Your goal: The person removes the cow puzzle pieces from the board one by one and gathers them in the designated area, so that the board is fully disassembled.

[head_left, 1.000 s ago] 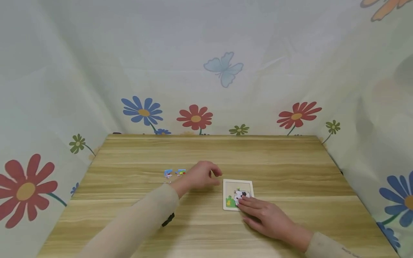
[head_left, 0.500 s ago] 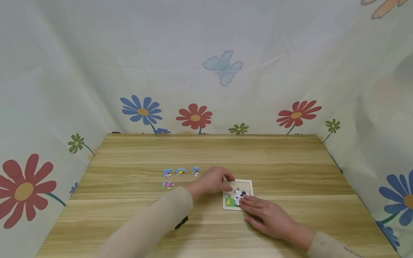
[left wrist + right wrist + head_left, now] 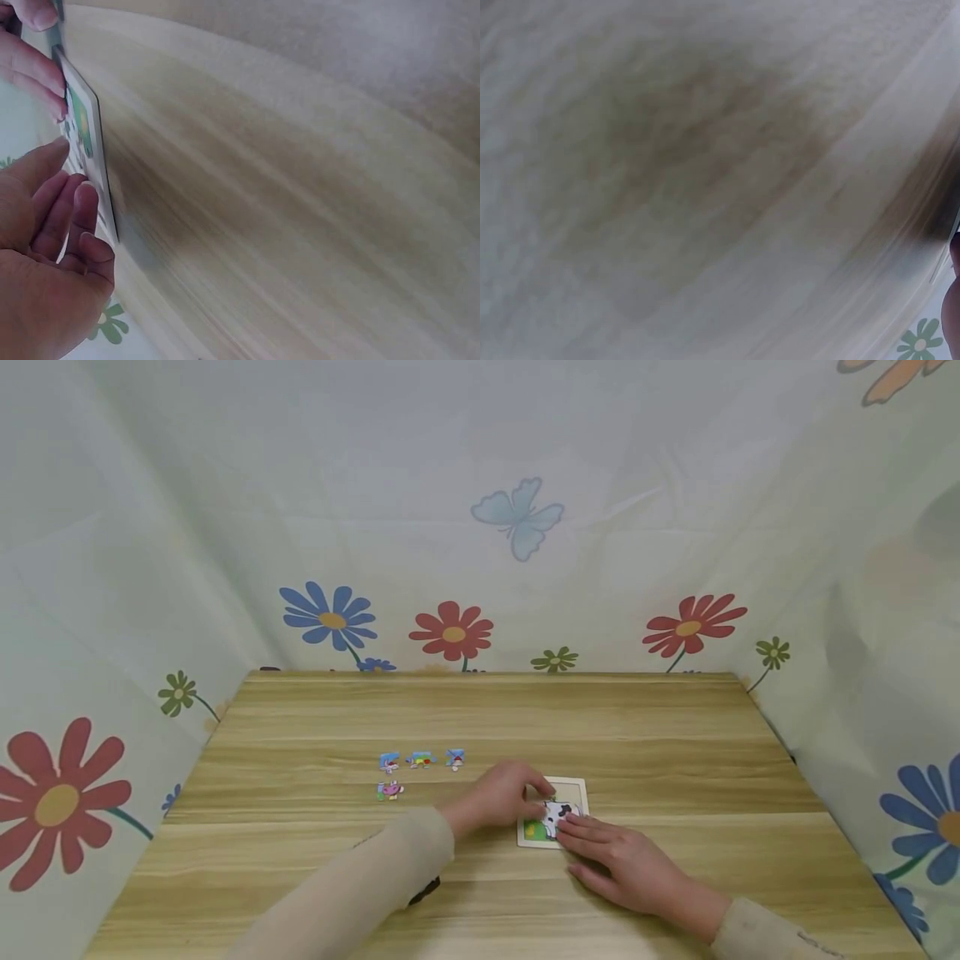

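Note:
A small square puzzle board (image 3: 574, 787) with a pale frame lies on the table. Its inlay shows a black-and-white cow (image 3: 558, 814) and a green patch (image 3: 534, 833); the upper part inside the frame is bare. My left hand (image 3: 504, 795) arches over the board's left side, thumb and index fingertips apart right at the cow. In the left wrist view, the thumb of that left hand (image 3: 45, 247) reaches the board's face while the other fingers curl loosely. My right hand (image 3: 626, 864) rests its straight fingers on the board's lower right, hiding that corner.
Several loose puzzle pieces lie left of the board: two blue-topped pieces (image 3: 389, 762), (image 3: 422, 760), a piece with a mushroom (image 3: 455, 760) and a pink one (image 3: 389, 791). Flower-printed cloth (image 3: 570, 593) surrounds the wooden table (image 3: 675, 735).
My left hand has moved right and down from beside the loose pieces onto the board, uncovering the mushroom and pink pieces. My right hand stays nearly still on the board.

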`<state>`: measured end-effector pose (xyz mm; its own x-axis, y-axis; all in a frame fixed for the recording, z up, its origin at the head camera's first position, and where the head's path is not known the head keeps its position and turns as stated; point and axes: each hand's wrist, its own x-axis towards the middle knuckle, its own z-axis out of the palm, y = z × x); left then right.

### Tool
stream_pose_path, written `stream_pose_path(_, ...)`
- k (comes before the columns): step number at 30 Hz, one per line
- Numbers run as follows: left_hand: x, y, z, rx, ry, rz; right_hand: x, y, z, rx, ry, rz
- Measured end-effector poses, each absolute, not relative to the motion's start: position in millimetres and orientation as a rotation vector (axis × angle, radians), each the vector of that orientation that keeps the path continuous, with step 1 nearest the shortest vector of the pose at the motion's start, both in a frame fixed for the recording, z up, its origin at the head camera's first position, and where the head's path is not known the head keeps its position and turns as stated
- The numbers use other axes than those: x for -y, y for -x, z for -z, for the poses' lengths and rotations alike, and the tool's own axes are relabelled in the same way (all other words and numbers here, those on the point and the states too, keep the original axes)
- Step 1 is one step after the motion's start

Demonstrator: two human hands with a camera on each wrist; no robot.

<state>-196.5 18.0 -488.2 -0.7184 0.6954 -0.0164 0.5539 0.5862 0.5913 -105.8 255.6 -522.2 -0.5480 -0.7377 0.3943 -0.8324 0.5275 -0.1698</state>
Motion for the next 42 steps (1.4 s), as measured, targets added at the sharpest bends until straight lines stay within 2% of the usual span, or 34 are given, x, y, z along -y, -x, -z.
stream_pose_path(14,-16.4,188.6,488.1,-2.56,-1.009,-0.873,-254.8,105.7,522.7,2.485,-1.309,-0.542)
stream_pose_path(42,-30.2,191.2,486.2,-2.438,-0.541,-1.168,-252.4,105.3,525.0,2.465,-1.296,-0.546)
